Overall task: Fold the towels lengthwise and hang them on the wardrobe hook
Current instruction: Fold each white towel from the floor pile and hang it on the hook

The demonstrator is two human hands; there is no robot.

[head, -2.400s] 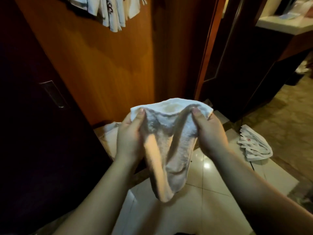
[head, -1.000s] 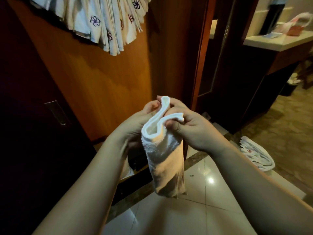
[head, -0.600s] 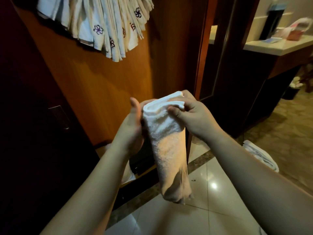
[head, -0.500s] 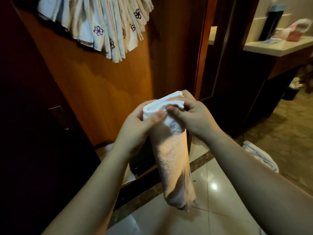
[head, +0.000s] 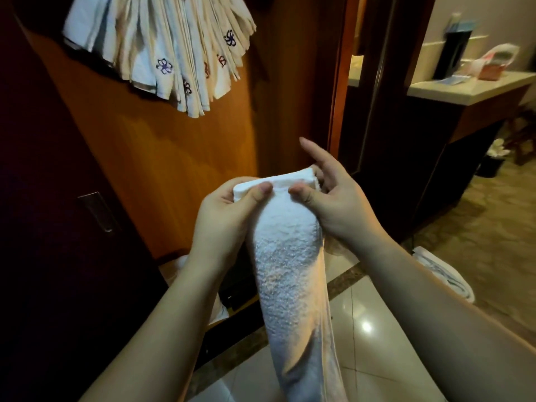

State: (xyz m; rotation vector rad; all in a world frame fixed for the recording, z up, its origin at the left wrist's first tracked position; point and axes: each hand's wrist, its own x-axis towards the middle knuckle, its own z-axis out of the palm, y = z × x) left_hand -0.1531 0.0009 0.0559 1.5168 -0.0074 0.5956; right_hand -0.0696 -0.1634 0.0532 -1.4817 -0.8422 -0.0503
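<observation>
Head view: compared with half a second ago, the towel (head: 287, 256) has been turned so its broad terry face looks at the camera, and the hands have shifted to its two upper corners. The left hand (head: 223, 219) grips the left corner, thumb pressed on the front and the other fingers curled behind. The right hand (head: 333, 204) has loosened: its thumb pins the right corner against the palm side, while the forefinger is lifted straight and the remaining fingers (head: 311, 147) stand partly open, holding nothing else. A couple of seconds back the cloth hung wide and slack between the hands; now it is a narrow, several-layered strip, so the lengthwise fold looks done and the carry up to the hook seems next.

The towel is white, thick, looped terry, soft and limp, with a flat hemmed band along the top and a thinner edge trailing at its lower right. It hangs in mid-air in front of the orange wooden wardrobe door (head: 174, 158). Far up on the left, the hung towels (head: 162, 44) fan out, thin and embroidered with small flowers. More folded towels (head: 443, 274) lie on the glossy tiled floor at right.
</observation>
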